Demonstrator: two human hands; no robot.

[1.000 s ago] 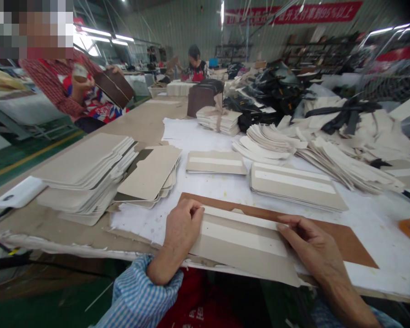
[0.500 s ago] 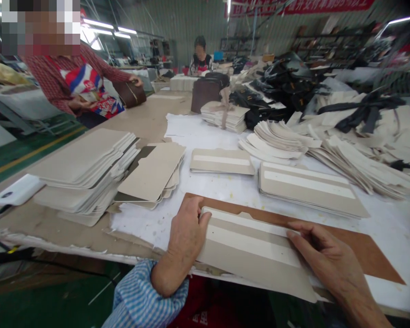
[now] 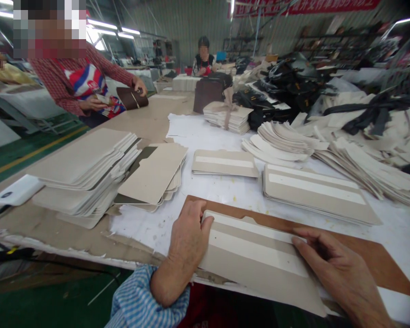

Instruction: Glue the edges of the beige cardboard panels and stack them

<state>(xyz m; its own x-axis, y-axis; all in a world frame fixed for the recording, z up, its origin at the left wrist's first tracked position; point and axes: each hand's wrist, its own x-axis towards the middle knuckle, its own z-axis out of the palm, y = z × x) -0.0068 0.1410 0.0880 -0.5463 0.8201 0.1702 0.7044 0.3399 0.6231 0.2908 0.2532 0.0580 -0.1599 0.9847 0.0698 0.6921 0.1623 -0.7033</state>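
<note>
Holding a beige panel (image 3: 256, 274) in the lower middle of the frame, overlapping a brown board (image 3: 372, 256) behind it and jutting over the near edge of the bench (image 3: 146, 116). Gripping the upper left corner with the left hand (image 3: 189, 234), in a narrow grip with the thumb on the face. Pinching the upper edge farther right with the right hand (image 3: 338, 262), in a narrow grip between thumb and forefinger. Showing two white strips (image 3: 256, 250) on the panel, one along the upper edge and one across the face below it. Wearing a blue checked sleeve (image 3: 150, 296) on the left arm, at the bottom of the frame. Working over a white sheet (image 3: 212, 191) in the centre, with a small stack (image 3: 224, 171) of strip-marked pieces near the middle and a larger stack (image 3: 321, 198) to its right. Having a tall stack (image 3: 85, 155) of beige pieces at middle left, beside a fanned pile (image 3: 153, 173), with a white device (image 3: 15, 190) near the left edge. Facing a tied bundle (image 3: 218, 116), a dark brown case (image 3: 208, 94) and a heap of black material (image 3: 287, 89) toward the upper middle and upper right. Working near a co-worker (image 3: 89, 84) at upper left, touching a brown item (image 3: 130, 98) with one hand.
</note>
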